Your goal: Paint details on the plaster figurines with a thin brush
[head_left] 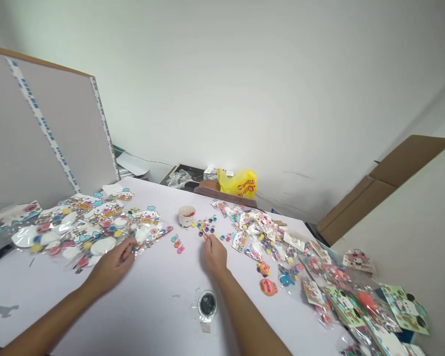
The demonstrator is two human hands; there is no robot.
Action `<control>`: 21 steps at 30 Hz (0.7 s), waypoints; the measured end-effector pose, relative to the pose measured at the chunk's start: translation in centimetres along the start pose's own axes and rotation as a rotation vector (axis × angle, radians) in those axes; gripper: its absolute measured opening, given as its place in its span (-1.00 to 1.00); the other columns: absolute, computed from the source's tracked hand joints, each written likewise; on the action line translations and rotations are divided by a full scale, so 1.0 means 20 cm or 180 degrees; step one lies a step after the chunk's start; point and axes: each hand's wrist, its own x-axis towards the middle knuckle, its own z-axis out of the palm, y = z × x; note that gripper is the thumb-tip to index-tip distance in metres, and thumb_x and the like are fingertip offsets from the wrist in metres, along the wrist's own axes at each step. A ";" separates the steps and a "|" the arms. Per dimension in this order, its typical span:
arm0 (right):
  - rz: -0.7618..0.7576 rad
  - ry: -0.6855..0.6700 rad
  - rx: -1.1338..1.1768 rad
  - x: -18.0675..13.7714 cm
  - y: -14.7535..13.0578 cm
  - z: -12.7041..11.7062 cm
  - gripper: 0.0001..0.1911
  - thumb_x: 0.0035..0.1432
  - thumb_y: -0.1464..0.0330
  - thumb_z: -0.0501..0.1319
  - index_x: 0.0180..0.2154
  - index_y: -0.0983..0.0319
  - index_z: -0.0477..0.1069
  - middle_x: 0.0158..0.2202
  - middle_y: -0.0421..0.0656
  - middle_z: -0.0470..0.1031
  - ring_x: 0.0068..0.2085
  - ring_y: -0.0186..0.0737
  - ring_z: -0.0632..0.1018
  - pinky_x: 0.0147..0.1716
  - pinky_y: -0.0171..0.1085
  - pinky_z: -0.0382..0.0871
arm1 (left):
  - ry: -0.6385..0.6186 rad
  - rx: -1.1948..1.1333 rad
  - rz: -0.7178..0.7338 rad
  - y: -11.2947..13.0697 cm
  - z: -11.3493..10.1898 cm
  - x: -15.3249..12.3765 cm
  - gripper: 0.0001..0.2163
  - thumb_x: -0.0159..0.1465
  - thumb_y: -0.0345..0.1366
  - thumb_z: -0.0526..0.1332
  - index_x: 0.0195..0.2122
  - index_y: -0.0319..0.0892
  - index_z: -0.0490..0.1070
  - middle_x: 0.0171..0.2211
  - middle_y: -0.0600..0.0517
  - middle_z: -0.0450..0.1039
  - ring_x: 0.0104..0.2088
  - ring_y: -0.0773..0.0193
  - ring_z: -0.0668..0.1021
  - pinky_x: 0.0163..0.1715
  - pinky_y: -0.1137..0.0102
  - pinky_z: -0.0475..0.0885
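Observation:
My left hand [116,261] is closed in a pinch beside the plastic packets on the left. What its fingers hold is too small to make out. My right hand [215,253] is closed around a thin paintbrush [205,234], its tip close to a cluster of small paint pots [207,225]. Behind them stands a white paper cup [186,217] with red stains inside. Small pink and blue painted pieces [177,244] lie on the white table [152,306] between my hands. Right of my right forearm are an orange painted figure [263,268] and a red-mouthed one [268,287].
Clear packets with white shapes and paint pots [96,232] cover the left side. More packets [267,232] spread along the right. A roll of tape [207,303] lies near the front. Behind the table are a yellow bag [238,183], a grey panel [59,128] and cardboard [378,188].

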 end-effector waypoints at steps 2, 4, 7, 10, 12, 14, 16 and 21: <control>-0.0182 -0.0098 -0.0143 0.15 -0.06 -0.04 -0.68 0.38 0.34 -0.11 -0.25 0.19 0.40 -0.33 -0.22 0.51 -0.30 -0.23 0.50 -0.37 -0.31 0.25 | 0.0000 0.0004 -0.0115 -0.04 -0.01 -0.03 -0.75 0.21 -0.10 0.01 -0.18 -0.11 0.24 -0.54 0.18 0.07 -0.51 0.26 0.32 -0.44 0.45 0.25; -0.0344 -0.0205 -0.0310 0.31 -0.11 -0.09 -0.75 0.38 0.30 0.01 -0.18 0.25 0.42 -0.24 -0.17 0.51 -0.23 -0.21 0.52 -0.26 -0.23 0.34 | -0.0155 0.0005 -0.0146 -0.05 -0.01 -0.05 -0.76 0.20 -0.10 0.02 -0.20 -0.11 0.26 -0.53 0.17 0.13 -0.49 0.25 0.35 -0.43 0.45 0.26; -0.0511 -0.0364 -0.0610 0.52 -0.19 -0.16 -0.76 0.33 0.24 0.14 -0.14 0.28 0.44 -0.13 -0.10 0.50 -0.15 -0.16 0.52 -0.13 -0.10 0.40 | -0.0275 0.0040 -0.0205 -0.03 0.02 -0.07 -0.75 0.19 -0.11 0.02 -0.18 -0.10 0.29 -0.53 0.16 0.18 -0.51 0.25 0.35 -0.46 0.45 0.24; -0.0714 -0.0583 -0.0865 0.66 -0.27 -0.19 -0.77 0.31 0.26 0.17 -0.12 0.28 0.44 -0.09 -0.09 0.49 -0.10 -0.14 0.52 -0.08 -0.05 0.41 | -0.0247 0.0088 -0.0240 -0.02 0.03 -0.06 -0.76 0.19 -0.13 0.00 -0.21 -0.09 0.30 -0.55 0.16 0.17 -0.54 0.25 0.33 -0.48 0.45 0.22; -0.0859 -0.0752 -0.0973 0.71 -0.32 -0.18 -0.78 0.31 0.27 0.19 -0.11 0.28 0.44 -0.08 -0.09 0.49 -0.10 -0.14 0.53 -0.08 -0.04 0.42 | -0.0132 0.0071 -0.0256 -0.03 0.04 -0.05 -0.78 0.20 -0.14 0.00 -0.22 -0.09 0.29 -0.55 0.16 0.17 -0.53 0.25 0.34 -0.48 0.45 0.22; -0.0946 -0.0877 -0.1038 0.75 -0.36 -0.16 -0.78 0.30 0.28 0.20 -0.09 0.28 0.44 -0.07 -0.09 0.49 -0.09 -0.13 0.53 -0.08 -0.04 0.43 | 0.0020 -0.0025 -0.0269 -0.05 0.04 -0.04 -0.79 0.21 -0.14 0.00 -0.22 -0.08 0.27 -0.55 0.16 0.16 -0.52 0.24 0.35 -0.47 0.45 0.24; -0.0939 -0.0920 -0.1074 0.78 -0.37 -0.16 -0.77 0.30 0.29 0.20 -0.07 0.28 0.43 -0.05 -0.08 0.48 -0.08 -0.12 0.53 -0.08 -0.04 0.43 | 0.0173 -0.0203 -0.0288 -0.06 0.05 -0.04 -0.80 0.20 -0.13 0.01 -0.23 -0.08 0.26 -0.55 0.17 0.13 -0.51 0.25 0.33 -0.47 0.45 0.26; -0.0483 -0.0805 -0.1093 0.86 -0.23 -0.29 -0.75 0.30 0.29 0.20 -0.04 0.28 0.42 -0.03 -0.07 0.47 -0.07 -0.11 0.52 -0.08 -0.03 0.44 | 0.0815 -0.0878 -0.0485 -0.10 0.00 -0.04 -0.76 0.18 -0.07 0.05 -0.22 -0.10 0.22 -0.55 0.19 0.13 -0.51 0.30 0.32 -0.47 0.48 0.27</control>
